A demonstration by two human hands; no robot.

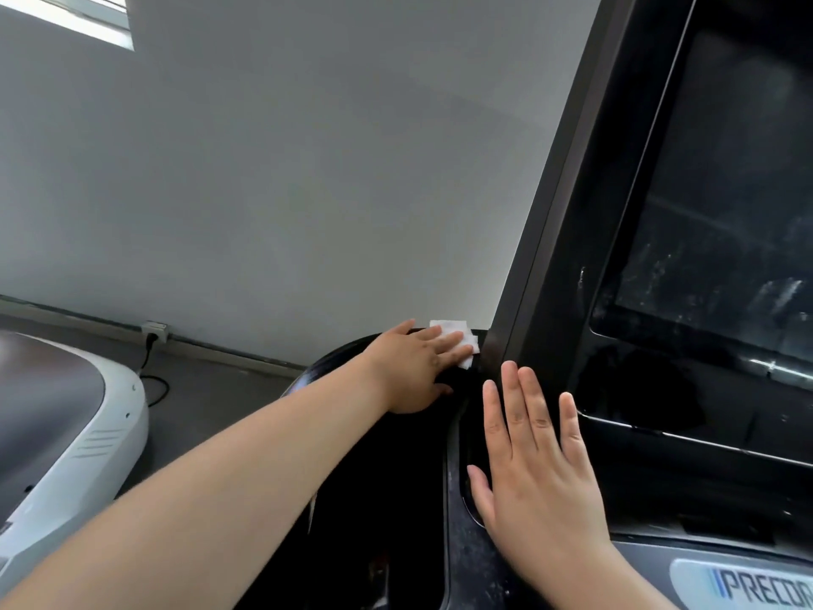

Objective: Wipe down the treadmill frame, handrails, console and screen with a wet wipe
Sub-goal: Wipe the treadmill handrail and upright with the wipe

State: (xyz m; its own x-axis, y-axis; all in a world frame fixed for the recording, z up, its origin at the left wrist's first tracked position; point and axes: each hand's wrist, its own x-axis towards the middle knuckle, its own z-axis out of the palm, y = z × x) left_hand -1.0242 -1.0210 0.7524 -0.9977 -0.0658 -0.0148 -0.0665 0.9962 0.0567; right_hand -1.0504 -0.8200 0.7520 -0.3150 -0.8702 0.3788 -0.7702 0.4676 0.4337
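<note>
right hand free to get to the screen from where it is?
Probably yes. The right hand lies flat and holds nothing, just below-left of the screen, with only bare console between. The left hand presses the wipe well off to the left.

The wipe [455, 341] was white. The console [550, 301] and screen [726, 191] were glossy black, the screen streaked pale. The wall [308, 169] was grey; the neighbouring machine [88, 433] white with a dark top.

Soft daylight from window [66, 15]; wide-angle edge distortion.
</note>
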